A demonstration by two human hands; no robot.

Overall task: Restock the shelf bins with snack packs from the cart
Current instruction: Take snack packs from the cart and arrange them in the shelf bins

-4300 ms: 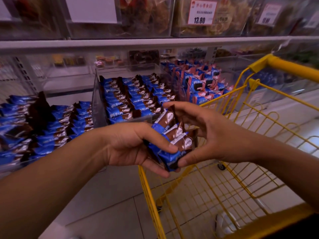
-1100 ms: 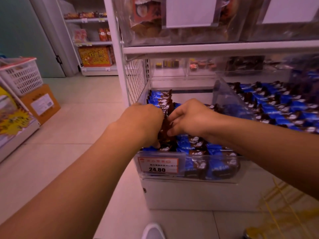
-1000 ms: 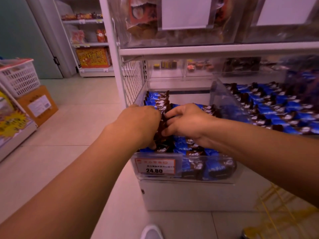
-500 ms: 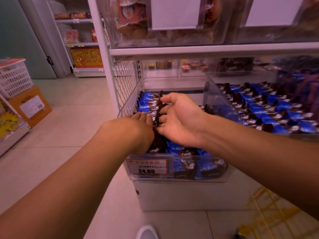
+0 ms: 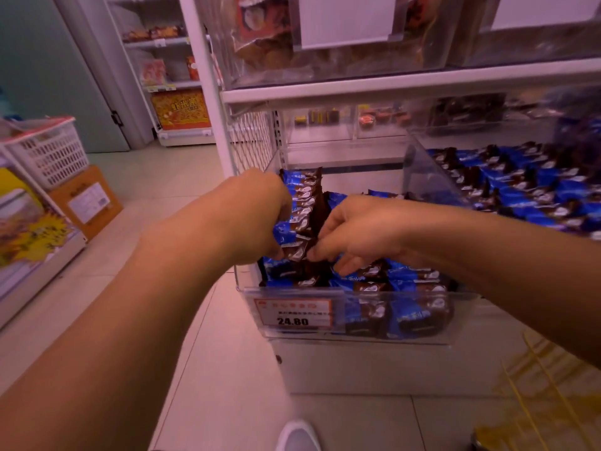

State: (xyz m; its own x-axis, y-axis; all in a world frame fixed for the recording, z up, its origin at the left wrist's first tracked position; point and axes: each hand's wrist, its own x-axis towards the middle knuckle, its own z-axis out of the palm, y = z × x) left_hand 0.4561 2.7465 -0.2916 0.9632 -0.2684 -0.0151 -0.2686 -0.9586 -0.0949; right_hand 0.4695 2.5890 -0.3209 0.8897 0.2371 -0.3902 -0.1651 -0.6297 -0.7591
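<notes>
Tucking snack packs into the half-stocked bin, my left hand and right hand each pinch them; its rear stays bare.

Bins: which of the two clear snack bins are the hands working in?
The left bin, the one with the 24.80 tag on its front. Both the left hand and right hand are over its packs; the right bin is untouched.
</notes>
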